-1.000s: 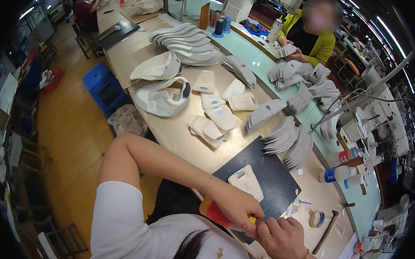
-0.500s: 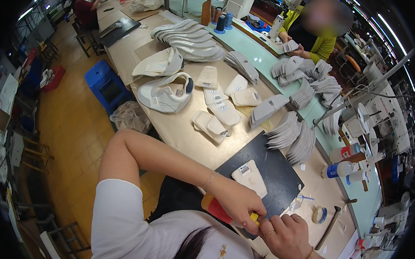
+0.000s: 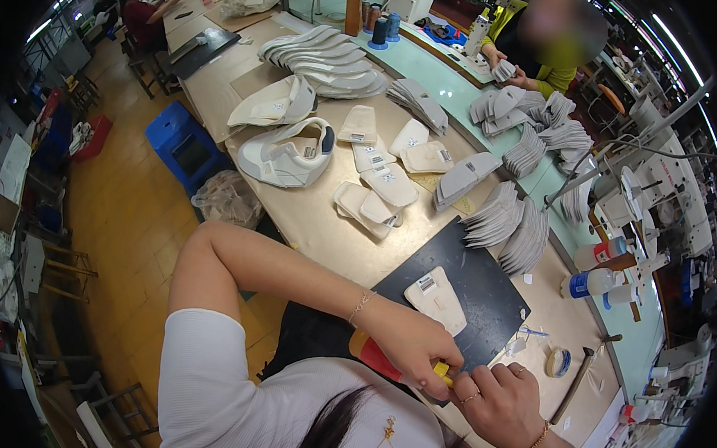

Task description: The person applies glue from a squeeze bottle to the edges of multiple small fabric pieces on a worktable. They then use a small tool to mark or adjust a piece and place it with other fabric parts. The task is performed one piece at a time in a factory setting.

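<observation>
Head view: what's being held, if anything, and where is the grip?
Left hand grips a red-and-yellow handled tool around its yellow end; right hand touches that end. The tip is hidden.

A cutting mat (image 3: 485,293) lies on the desk (image 3: 309,221), a shoe tongue piece (image 3: 436,298) on it. Right of the mat lie a tape roll (image 3: 558,362) and a hammer (image 3: 576,381).

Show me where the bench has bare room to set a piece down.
Bare tan bench lies between the black cutting mat and the white shoe upper. Another free strip runs right of the mat, toward the tape roll and hammer. The mat's far edge is crowded by fanned grey piece stacks. Both hands, left hand and right hand, fill the near corner.
</observation>
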The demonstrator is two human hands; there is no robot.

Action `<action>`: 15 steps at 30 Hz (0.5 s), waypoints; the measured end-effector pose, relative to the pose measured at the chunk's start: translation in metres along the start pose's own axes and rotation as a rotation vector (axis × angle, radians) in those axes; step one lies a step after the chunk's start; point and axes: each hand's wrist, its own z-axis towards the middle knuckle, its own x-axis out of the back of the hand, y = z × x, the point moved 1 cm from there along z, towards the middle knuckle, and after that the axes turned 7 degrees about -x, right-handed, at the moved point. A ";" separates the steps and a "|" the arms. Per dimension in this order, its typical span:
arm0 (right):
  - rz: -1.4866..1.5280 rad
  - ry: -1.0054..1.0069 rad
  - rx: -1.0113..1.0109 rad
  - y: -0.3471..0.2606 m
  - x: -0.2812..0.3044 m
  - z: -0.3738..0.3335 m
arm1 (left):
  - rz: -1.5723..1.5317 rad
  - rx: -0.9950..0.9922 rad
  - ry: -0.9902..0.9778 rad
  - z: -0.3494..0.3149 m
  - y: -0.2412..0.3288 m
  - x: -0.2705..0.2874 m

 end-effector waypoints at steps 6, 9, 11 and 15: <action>0.010 0.023 -0.007 -0.001 0.000 0.002 | 0.003 0.001 0.016 -0.002 0.001 0.000; 0.009 0.028 -0.008 -0.002 -0.002 0.003 | 0.023 -0.044 0.046 -0.004 -0.005 -0.003; -0.012 0.020 0.007 -0.002 -0.004 0.004 | 0.002 -0.019 0.057 -0.009 0.000 -0.004; -0.058 -0.026 0.035 -0.011 0.004 0.018 | 0.020 -0.053 0.107 -0.019 -0.004 -0.007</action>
